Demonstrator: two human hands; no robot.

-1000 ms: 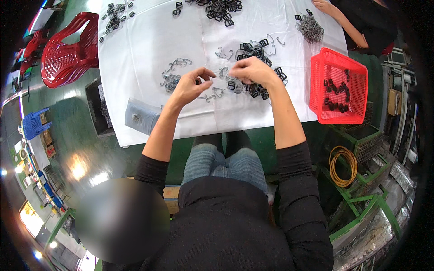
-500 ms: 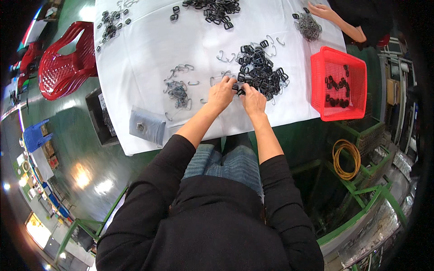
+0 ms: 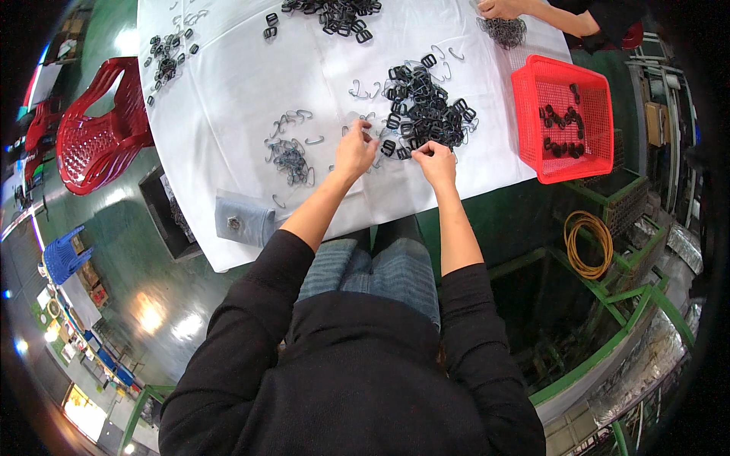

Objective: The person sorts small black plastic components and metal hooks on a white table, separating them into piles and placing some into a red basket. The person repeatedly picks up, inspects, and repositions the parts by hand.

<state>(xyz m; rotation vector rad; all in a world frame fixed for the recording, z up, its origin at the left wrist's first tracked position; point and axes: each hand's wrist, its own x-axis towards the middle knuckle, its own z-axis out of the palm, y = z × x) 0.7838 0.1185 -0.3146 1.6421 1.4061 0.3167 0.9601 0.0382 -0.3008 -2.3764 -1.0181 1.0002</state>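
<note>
My left hand (image 3: pixel 355 153) is over the white cloth, thumb and fingers apart, beside a few loose wire hooks. A black plastic slider buckle (image 3: pixel 388 148) lies just right of its thumb. My right hand (image 3: pixel 438 166) is closed in a pinch at the near edge of a heap of black slider buckles (image 3: pixel 430 106). Another black buckle (image 3: pixel 403 153) is right by its fingertips; whether they grip it or something smaller I cannot tell. To the left of my left hand is a small pile of bent metal wire hooks (image 3: pixel 290 161).
A red plastic basket (image 3: pixel 525 114) with black parts stands at the table's right edge. Near the front left corner lies a blue-grey pouch (image 3: pixel 245 220). More black buckles (image 3: pixel 334 17) lie farther back. At the far right, another person's hand (image 3: pixel 502 7) is over a wire pile (image 3: pixel 503 32).
My hands were close together at a black buckle; now they are apart, the left one opened. The other person's hand has moved onto the wire pile. The whole view has shifted slightly.
</note>
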